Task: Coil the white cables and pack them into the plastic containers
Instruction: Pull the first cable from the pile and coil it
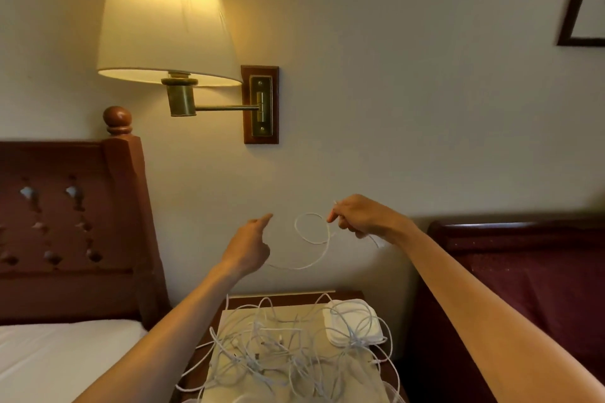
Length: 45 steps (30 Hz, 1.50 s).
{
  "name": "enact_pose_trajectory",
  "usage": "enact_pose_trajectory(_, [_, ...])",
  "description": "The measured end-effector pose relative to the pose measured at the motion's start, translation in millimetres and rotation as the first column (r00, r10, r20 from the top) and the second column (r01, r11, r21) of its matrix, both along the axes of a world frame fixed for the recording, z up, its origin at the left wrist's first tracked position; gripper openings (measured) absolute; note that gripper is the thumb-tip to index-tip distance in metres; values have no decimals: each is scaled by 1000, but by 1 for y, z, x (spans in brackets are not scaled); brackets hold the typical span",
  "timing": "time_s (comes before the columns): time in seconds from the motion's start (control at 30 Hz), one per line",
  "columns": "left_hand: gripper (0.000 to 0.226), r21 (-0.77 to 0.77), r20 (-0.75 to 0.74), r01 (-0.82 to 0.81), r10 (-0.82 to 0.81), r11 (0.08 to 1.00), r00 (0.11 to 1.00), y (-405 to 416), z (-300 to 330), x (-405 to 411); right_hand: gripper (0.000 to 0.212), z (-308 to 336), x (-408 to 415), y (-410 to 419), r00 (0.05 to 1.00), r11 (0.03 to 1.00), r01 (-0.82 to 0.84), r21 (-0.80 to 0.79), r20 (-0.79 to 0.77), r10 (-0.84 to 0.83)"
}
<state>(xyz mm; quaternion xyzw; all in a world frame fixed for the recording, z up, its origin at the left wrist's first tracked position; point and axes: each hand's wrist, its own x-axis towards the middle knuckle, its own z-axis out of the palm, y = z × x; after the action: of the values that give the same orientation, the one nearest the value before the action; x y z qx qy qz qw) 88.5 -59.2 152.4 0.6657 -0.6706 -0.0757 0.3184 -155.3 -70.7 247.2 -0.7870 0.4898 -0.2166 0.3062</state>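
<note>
Pinching thin white cable (312, 232) in right hand (357, 216), one small loop hanging between hands; left hand (250, 245) grips the slack end, forefinger extended, just left of loop.

The dark-framed picture (579, 10) is cut off by the top and right edges. The tangled pile of thin white cables (281, 350) is cropped at the bottom edge. How the held white cable loop (311, 232) passes behind the left hand (248, 245) cannot be seen.
</note>
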Motion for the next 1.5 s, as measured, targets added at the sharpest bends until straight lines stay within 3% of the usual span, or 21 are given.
enact_pose_trajectory(0.07, [63,-171,-8,-6,5,985,1000,5,25,-24,37,5,2,1,999,995,18,-97,44,-14])
enact_pose_trajectory(0.13, [59,-274,-115,126,-162,953,980,11,46,-48,40,6,3,1,996,988,20,-152,90,-6])
enact_pose_trajectory(0.23, [61,-314,-320,395,-488,863,812,15,62,-70,42,11,0,5,985,985,-11,-175,167,40])
enact_pose_trajectory(0.3, [47,-326,-378,430,-533,842,757,10,66,-74,42,16,-4,7,969,989,-27,-143,240,61])
enact_pose_trajectory(0.43, [21,-485,-157,280,-398,828,904,0,72,-66,41,12,-15,11,927,991,-132,36,357,111])
enact_pose_trajectory(0.57, [17,-603,-10,248,-318,758,948,-6,84,-46,39,2,-30,21,805,938,-279,207,582,111])
enact_pose_trajectory(0.63, [14,-583,41,281,-318,762,947,-8,78,-42,39,5,-31,27,729,909,-349,229,675,110])
enact_pose_trajectory(0.77, [27,-394,-58,313,-363,864,930,-5,37,-44,34,27,-25,32,519,894,-392,216,854,21])
enact_pose_trajectory(0.87, [30,-275,-88,410,-447,870,890,9,12,-56,32,34,-22,27,501,920,-331,209,865,-16])
enact_pose_trajectory(0.97, [26,-154,-123,510,-528,846,840,21,6,-66,31,33,-26,15,404,922,-310,231,910,-92])
enact_pose_trajectory(1.07, [27,-192,-132,483,-510,855,850,25,11,-58,31,37,-38,5,336,916,-318,243,933,-131])
enact_pose_trajectory(1.2, [49,-307,108,345,-327,887,939,22,13,-31,28,40,-58,-1,257,934,-282,221,955,-149])
enact_pose_trajectory(1.27, [50,-324,153,289,-251,901,956,24,14,-24,28,42,-64,-1,290,950,-241,199,949,-125])
enact_pose_trajectory(1.33, [48,-256,237,252,-193,933,952,28,19,-28,29,41,-60,1,384,960,-216,177,920,-83])
enact_pose_trajectory(1.43, [21,-103,350,148,-104,984,931,34,35,-44,31,39,-45,7,527,968,-200,150,850,-23])
enact_pose_trajectory(1.5, [42,-18,340,78,-67,997,938,35,43,-54,31,42,-35,15,591,973,-198,122,806,19])
